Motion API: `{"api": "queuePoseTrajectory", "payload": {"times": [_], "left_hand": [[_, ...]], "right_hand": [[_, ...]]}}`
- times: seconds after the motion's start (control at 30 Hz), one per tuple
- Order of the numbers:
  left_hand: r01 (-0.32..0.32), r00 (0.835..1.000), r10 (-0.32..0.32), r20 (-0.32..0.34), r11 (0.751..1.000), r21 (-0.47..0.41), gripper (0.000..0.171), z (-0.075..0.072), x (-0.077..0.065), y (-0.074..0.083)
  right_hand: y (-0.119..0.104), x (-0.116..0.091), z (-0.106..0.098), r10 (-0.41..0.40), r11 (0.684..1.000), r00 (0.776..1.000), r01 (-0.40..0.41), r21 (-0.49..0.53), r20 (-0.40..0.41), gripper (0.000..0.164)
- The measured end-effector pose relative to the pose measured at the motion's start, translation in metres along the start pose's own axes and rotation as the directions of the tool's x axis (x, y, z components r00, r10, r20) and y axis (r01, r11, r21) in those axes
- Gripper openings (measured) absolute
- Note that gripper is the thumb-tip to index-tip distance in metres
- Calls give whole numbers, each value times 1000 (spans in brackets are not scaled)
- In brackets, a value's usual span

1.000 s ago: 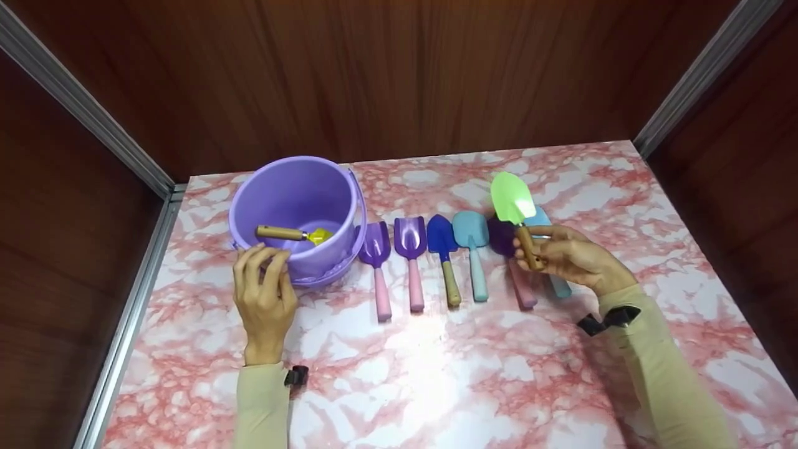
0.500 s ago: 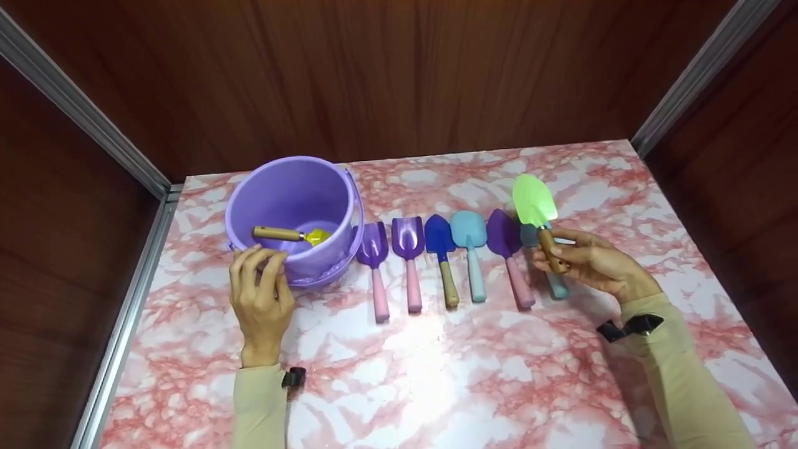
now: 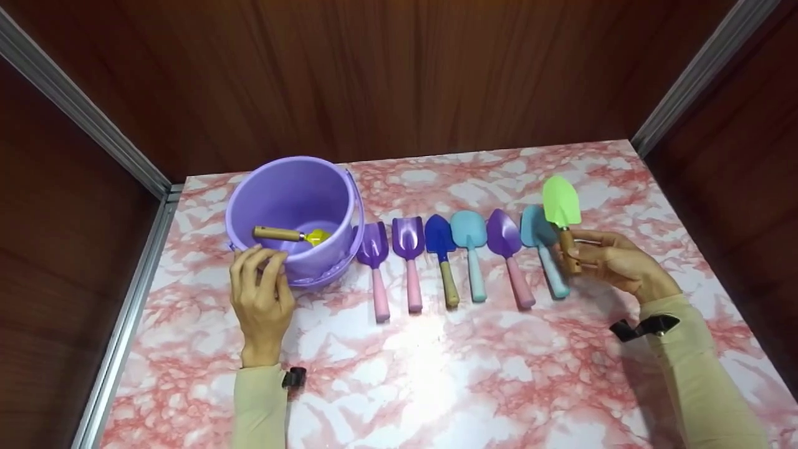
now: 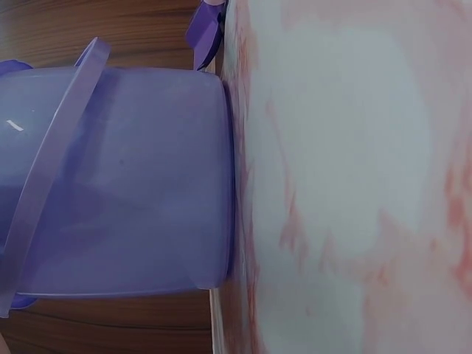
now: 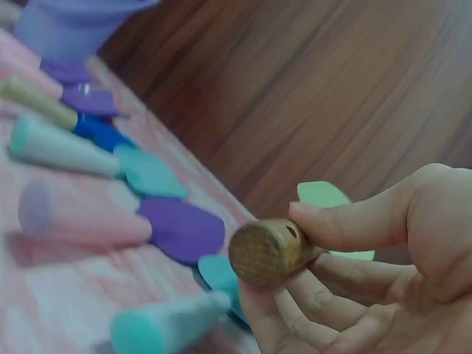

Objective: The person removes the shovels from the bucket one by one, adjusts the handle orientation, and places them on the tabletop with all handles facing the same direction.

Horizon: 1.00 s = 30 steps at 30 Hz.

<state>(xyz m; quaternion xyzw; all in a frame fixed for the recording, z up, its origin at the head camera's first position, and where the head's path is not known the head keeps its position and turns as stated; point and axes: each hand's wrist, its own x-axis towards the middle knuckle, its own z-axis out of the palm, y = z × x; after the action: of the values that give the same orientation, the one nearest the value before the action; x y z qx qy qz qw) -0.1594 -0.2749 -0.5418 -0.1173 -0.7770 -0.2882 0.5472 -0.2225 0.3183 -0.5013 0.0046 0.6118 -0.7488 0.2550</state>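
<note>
My right hand (image 3: 614, 262) pinches the wooden handle of a hand trowel with a light green blade (image 3: 562, 196), raised at the right end of a row of trowels. In the right wrist view, thumb and fingers close round that wooden handle (image 5: 265, 251). On the left, my left hand (image 3: 262, 296) grips the near rim of a purple bucket (image 3: 293, 178), fingers bent at the edge. Inside the bucket lies a small yellow tool with a wooden handle (image 3: 278, 234). The bucket's side and its hanging handle (image 4: 55, 155) fill much of the left wrist view.
Along the marbled table (image 3: 499, 380) lie purple scoops (image 3: 408, 237) with pink handles, a blue trowel (image 3: 441, 234), a teal shovel (image 3: 469, 229), a purple trowel (image 3: 504, 234) and another teal shovel (image 3: 537, 226). Dark wooden walls (image 3: 399, 81) enclose the table's back and sides.
My right hand has moved right with the green trowel, uncovering the purple trowel and the rightmost teal shovel. The left hand and bucket have stayed in place.
</note>
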Motion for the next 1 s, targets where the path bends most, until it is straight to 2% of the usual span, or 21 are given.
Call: {"api": "queuePoseTrajectory", "payload": {"times": [0.1,0.3,0.6,1.0], "left_hand": [[3,1000,-3,1,1000,-2,14,0,0,0],[1,1000,-1,0,1000,-2,15,-1,-1,-1],[-2,1000,2,1,1000,4,20,-1,0,-1],[-6,1000,6,-8,1000,-6,19,1,0,-1]], "right_hand": [[0,-1,-8,5,999,1000,-6,-38,-31,32],[0,-2,-24,40,998,996,-44,-46,-82,29],[9,0,-41,59,996,995,-64,-57,-85,32],[13,0,-54,86,979,984,-112,-170,-153,34]]}}
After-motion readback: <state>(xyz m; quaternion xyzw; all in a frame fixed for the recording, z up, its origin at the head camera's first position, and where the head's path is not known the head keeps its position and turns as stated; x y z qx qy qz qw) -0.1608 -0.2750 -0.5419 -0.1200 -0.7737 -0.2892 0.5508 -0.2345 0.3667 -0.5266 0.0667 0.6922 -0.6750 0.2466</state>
